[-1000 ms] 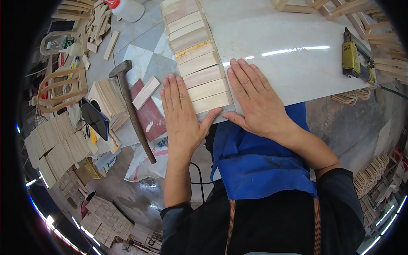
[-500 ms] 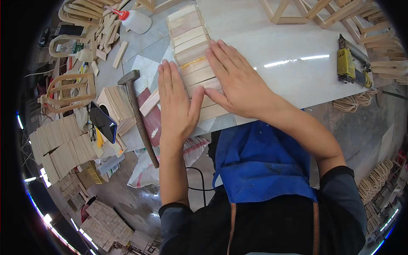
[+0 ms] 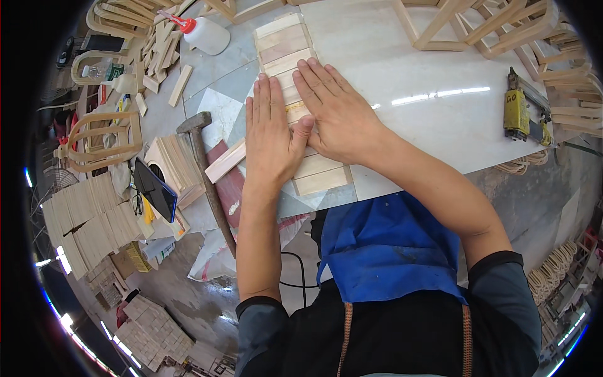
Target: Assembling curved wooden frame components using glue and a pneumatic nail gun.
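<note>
A row of short wooden slats (image 3: 286, 41) lies side by side on the bench, running from the far side toward me. My left hand (image 3: 270, 135) rests along the row's left edge with its fingers stretched out. Against the right side my right hand (image 3: 339, 116) lies flat, fingers extended, and the two thumbs meet over the slats. A yellowish mark shows on one slat between the hands; the palms hide parts of several others. One loose wood strip (image 3: 225, 161) sits just left of my left wrist, beside a hammer (image 3: 207, 169).
A white glue bottle (image 3: 207, 36) with a red cap stands at the far left, near scattered wood offcuts (image 3: 164, 50). A yellow nail gun (image 3: 516, 112) lies on the right. Wooden frames (image 3: 440, 44) stand at the back right. A phone (image 3: 155, 188) leans by stacked thin boards (image 3: 173, 160).
Both hands have slid along the slats, the left shifting slightly right and away from me, the right slightly left. More near slats now show below the hands. The thumbs now overlap.
</note>
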Action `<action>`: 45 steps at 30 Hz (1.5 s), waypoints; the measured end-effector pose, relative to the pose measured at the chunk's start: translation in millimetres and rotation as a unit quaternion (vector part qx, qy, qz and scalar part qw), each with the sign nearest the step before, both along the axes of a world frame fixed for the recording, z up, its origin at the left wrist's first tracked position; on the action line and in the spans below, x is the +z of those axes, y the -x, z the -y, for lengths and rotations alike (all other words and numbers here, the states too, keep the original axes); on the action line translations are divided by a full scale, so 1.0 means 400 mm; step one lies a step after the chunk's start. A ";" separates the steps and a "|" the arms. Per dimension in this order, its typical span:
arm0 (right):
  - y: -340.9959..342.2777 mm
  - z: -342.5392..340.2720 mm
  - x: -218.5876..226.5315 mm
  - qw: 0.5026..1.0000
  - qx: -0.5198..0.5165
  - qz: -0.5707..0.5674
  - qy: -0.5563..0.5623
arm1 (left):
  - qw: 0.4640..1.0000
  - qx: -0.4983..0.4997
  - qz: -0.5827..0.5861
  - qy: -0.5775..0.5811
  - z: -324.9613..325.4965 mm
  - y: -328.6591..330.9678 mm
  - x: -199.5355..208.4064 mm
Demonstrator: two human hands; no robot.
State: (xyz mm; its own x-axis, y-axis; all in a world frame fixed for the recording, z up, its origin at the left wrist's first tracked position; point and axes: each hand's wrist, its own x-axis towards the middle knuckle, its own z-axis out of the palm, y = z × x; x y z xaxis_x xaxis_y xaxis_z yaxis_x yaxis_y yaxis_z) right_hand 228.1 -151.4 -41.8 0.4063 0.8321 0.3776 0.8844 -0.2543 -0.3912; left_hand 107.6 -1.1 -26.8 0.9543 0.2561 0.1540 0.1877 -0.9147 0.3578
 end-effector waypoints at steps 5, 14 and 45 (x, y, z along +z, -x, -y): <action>0.002 0.000 0.003 1.000 0.002 -0.005 0.011 | 1.000 0.001 0.017 -0.010 0.004 0.014 0.028; -0.007 -0.008 0.057 1.000 0.002 0.003 -0.011 | 0.995 0.031 0.089 0.030 0.053 0.197 0.148; -0.073 -0.183 -0.006 0.999 0.014 -0.034 0.024 | 0.997 -0.030 0.044 0.055 0.229 0.367 0.110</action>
State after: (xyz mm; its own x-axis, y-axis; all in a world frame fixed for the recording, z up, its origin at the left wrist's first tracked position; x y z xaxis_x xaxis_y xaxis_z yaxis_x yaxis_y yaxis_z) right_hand 257.1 -78.1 -44.1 0.4062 0.8598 0.3095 0.8634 -0.2503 -0.4381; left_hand -39.3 -92.7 17.2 0.9523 0.2189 0.2125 0.0972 -0.8779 0.4689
